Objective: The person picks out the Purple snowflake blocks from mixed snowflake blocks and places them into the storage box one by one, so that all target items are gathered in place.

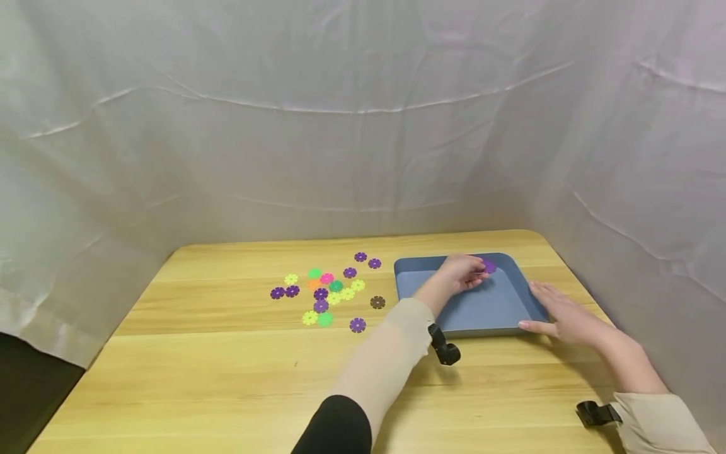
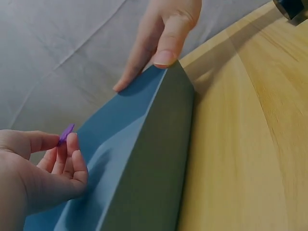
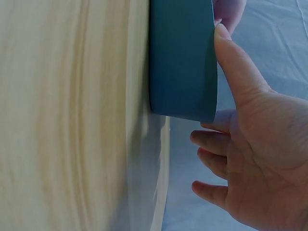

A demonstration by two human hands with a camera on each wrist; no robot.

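Note:
My left hand hovers over the far part of a blue-grey tray and pinches a small purple flower-shaped disc between thumb and fingertips. The left wrist view shows that disc held just above the tray's inner wall. My right hand lies flat against the tray's near right corner, fingers straight along the side and thumb on the front edge. Seen from the right wrist, the thumb presses on the tray's outer wall.
Several loose flower discs in purple, green, yellow, pink and orange lie scattered on the wooden table left of the tray. White cloth hangs close behind and on both sides. The table's right edge runs just beyond my right hand.

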